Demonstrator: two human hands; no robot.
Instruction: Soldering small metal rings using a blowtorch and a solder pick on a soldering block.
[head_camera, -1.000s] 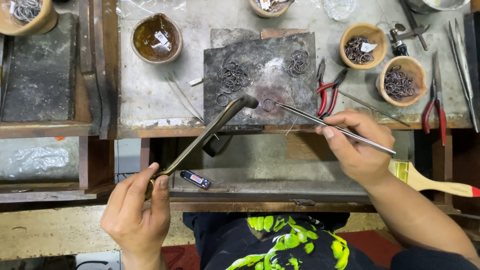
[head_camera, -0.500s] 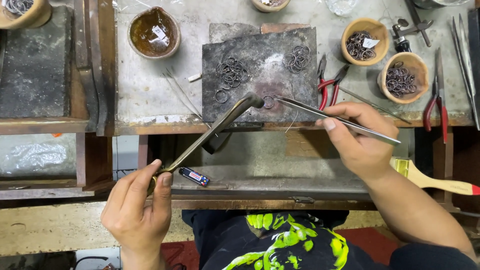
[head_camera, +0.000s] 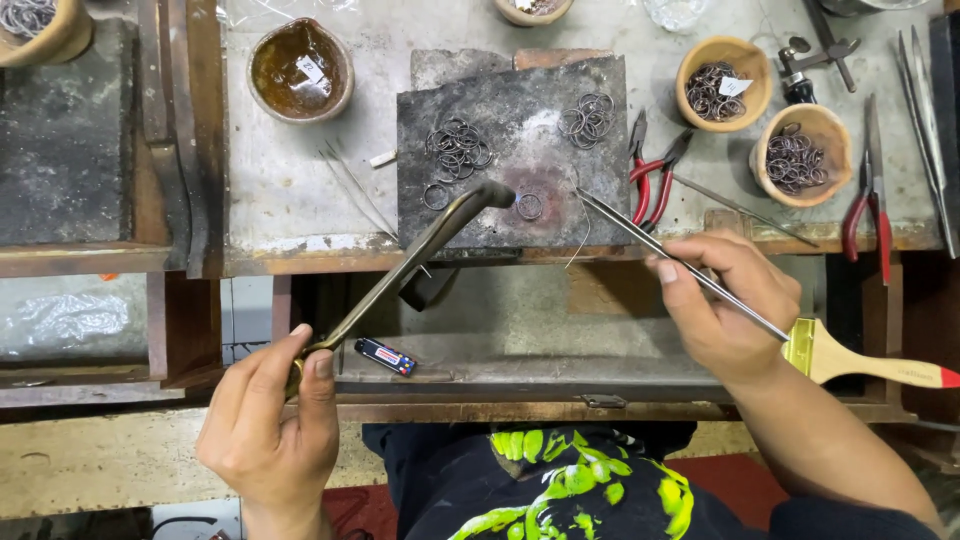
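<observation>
Workbench surface is grey and stained, with a charred block at centre. Left hand is closed round the torch handle, nozzle bent over the block. Right hand pinches long tweezers, tips just beside a single ring. Ring lies flat on the block, thin, dark wire, round. Good practice, in my judgement: steady both wrists, keep nozzle angled at the ring, away from the ring piles.

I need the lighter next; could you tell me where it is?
The small lighter lies on the lower shelf, left of centre, just right of the left hand.
</observation>
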